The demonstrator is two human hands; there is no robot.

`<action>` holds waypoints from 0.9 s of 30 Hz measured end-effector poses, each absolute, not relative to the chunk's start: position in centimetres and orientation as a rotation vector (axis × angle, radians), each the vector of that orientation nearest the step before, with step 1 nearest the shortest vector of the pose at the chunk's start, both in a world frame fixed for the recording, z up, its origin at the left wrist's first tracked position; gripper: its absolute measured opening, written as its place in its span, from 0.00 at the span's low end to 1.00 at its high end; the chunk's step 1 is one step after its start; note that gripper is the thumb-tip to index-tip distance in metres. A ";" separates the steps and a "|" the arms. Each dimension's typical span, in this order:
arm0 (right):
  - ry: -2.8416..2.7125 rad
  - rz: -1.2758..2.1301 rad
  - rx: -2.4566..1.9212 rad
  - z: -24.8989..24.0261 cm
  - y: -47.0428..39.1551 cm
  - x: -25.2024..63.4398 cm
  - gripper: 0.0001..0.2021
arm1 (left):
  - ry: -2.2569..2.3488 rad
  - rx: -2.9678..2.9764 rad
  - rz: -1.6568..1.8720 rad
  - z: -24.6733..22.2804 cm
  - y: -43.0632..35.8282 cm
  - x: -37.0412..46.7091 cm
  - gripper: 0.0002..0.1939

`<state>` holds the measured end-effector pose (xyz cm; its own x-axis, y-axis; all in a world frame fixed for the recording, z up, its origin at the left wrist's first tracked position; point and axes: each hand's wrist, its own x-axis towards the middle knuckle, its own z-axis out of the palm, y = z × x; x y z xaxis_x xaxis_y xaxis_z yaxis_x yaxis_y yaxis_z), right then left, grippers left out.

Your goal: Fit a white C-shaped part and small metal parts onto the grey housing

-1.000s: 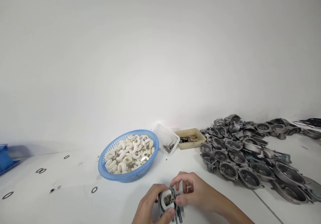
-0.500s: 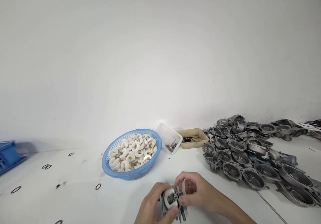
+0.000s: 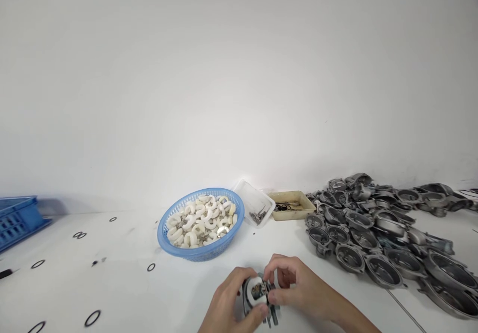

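Bottom centre, low over white table: left hand and right hand both closed on one small metal carburetor body. Left fingers wrapped round its left side, thumb underneath; right thumb and forefinger pinched at its top right edge. Grey cast part, round open face turned up, white float and brassy bits inside, two stubby posts sticking out below. Held just above table, between both hands.

Left of hands: black O-rings scattered loose on table, well apart.

Farther back, centre: blue plastic basket full of white horseshoe-shaped floats. Just right of it, tilted clear plastic tray with small metal pins, leaning on basket rim. Beside that, beige tray with dark small parts.

Right side, mid to far: big pile of grey cast float bowls, open sides up.

Far left edge: blue crate, partly cut off. White wall behind.
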<state>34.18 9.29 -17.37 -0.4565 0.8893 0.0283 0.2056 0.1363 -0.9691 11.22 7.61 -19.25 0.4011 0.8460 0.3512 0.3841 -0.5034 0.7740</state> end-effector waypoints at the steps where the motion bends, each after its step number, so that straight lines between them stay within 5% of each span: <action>1: -1.777 1.350 -1.063 -17.3 9.2 34.2 0.13 | 1.038 2.068 0.986 -19.0 7.5 11.2 0.16; 20: -1.894 1.262 -1.089 -16.7 8.7 34.0 0.09 | 1.038 1.977 0.900 -17.1 6.2 11.0 0.13; 27: -1.956 1.156 -0.996 -15.6 7.9 33.9 0.26 | 1.140 1.879 1.055 -19.0 6.5 10.3 0.26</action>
